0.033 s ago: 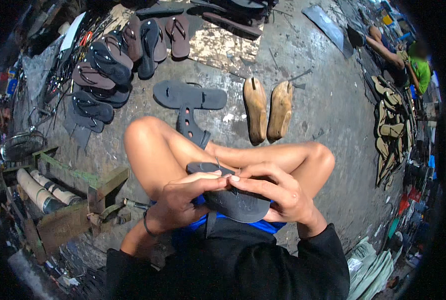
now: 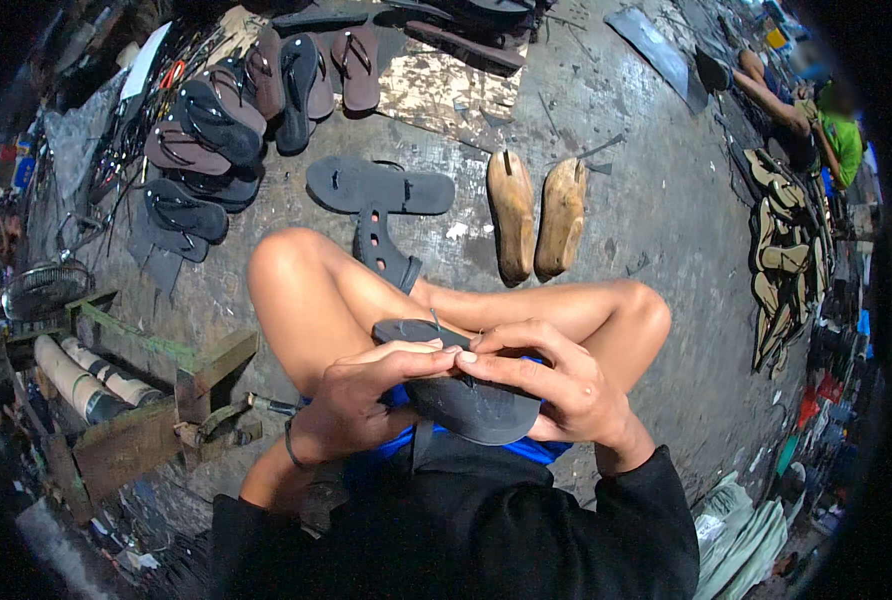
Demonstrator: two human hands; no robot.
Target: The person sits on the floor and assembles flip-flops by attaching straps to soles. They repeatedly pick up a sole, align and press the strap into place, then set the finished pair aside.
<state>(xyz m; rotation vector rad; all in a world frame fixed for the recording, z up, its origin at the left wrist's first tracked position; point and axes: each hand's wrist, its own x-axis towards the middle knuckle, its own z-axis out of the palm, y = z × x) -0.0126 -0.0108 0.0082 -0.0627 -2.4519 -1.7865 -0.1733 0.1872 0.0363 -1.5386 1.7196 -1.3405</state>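
A black flip-flop (image 2: 486,412) rests in my lap, gripped from both sides. My left hand (image 2: 358,392) is closed round its left side, and the thumb presses along the top of the sole. Round the right side wraps my right hand (image 2: 564,385), with its fingers reaching over the top. Thumb and fingertips of the two hands meet near the middle of the sandal, so what they pinch there is hidden. A thin strand sticks up beside the far end of the sole. Beyond my crossed legs lie a dark sandal sole (image 2: 381,187) and two wooden shoe lasts (image 2: 511,215).
Several black and brown flip-flops (image 2: 221,120) are heaped at the far left. A wooden frame (image 2: 131,445) stands close on my left, by a metal fan (image 2: 46,290). Tan soles (image 2: 781,258) line the right side, near another person (image 2: 841,145) in green.
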